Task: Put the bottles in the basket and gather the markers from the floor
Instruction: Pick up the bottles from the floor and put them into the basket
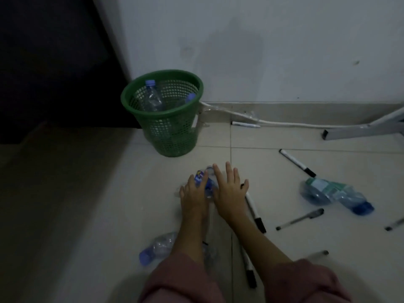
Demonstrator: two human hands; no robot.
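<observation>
A green mesh basket (172,136) stands by the wall with two clear blue-capped bottles (153,97) inside. On the floor in front of it lies a clear bottle with a blue label (206,180). My left hand (193,193) is wrapped around it. My right hand (229,189) lies flat, fingers spread, against its right side. Another clear bottle (157,248) lies near my left forearm. A crushed green-labelled bottle (336,193) lies to the right. Several markers are scattered on the tiles: one (297,162) beyond the crushed bottle, one (254,211) beside my right wrist, one (246,124) by the wall.
A white cable (284,123) runs along the skirting. A grey metal frame leg (367,130) rests at the far right. Two pens (300,219) lie at the right. A dark doorway (54,73) opens at the left.
</observation>
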